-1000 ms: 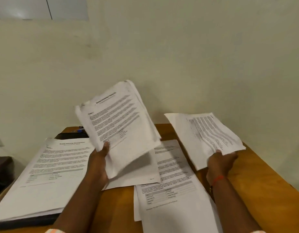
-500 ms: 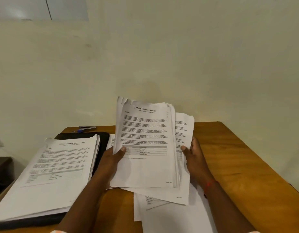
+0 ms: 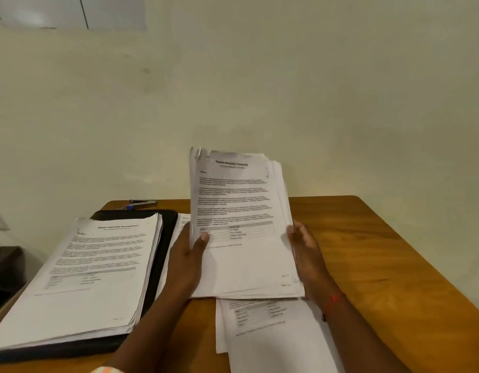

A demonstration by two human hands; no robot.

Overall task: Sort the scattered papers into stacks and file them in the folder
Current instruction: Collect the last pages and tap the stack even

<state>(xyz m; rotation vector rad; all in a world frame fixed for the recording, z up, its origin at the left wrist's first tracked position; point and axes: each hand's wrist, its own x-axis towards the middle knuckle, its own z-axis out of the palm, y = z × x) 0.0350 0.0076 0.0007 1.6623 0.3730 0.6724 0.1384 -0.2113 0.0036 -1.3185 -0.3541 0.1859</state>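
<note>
Papers first: closest to the camera, under and between the two wrists, a couple of loose printed sheets (image 3: 273, 335) lie flat on the wooden table (image 3: 367, 251), their top part hidden by what's being held above them. Just past those, both hands are clamped on one bundle of papers (image 3: 241, 224), propped up and leaning back toward the wall with its bottom edge down near the table. Left hand (image 3: 186, 261) grips the left edge, thumb pressed on the front page, and right hand (image 3: 307, 254) cups the right edge with the fingers tucked behind, so the hands are apart with the bundle between them. Right wrist has a red thread band (image 3: 332, 301) on it. The page edges at the top right are fanned, not squared up. Off to the left of the left hand sits a thick stack (image 3: 90, 270) of printed pages lying on an open black folder (image 3: 163, 246), whose dark edge peeks out around it. One more sheet (image 3: 183, 220) pokes out just behind the left hand, beside the folder. Farther back, past the folder near the wall, there's a small stapler (image 3: 142, 202) with a blue bit; can't make out more.
</note>
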